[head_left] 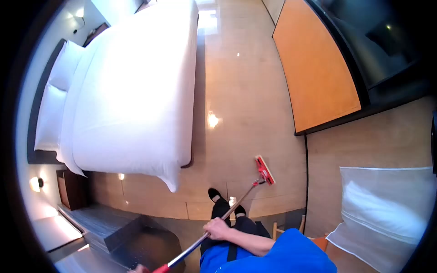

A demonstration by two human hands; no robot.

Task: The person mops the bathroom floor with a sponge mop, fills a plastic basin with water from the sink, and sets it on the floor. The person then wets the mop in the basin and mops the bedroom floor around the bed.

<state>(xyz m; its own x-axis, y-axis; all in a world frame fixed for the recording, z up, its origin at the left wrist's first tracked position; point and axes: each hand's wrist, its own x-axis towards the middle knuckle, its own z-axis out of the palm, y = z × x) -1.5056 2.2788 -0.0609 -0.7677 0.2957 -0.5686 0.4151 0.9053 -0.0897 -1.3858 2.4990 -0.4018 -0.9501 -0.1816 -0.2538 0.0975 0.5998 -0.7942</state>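
A sponge mop with a long metal pole slants across the lower middle of the head view. Its red and white head rests on the glossy floor, ahead and to the right of my feet. My right hand is wrapped round the middle of the pole. At the bottom edge, my left hand is only partly visible, by the red grip at the pole's upper end; its fingers are mostly cut off.
On the left stands a large bed with white bedding and pillows. An orange-brown panel with a dark edge is at the upper right. White translucent fabric hangs at the right. A dark bedside cabinet stands beside the bed.
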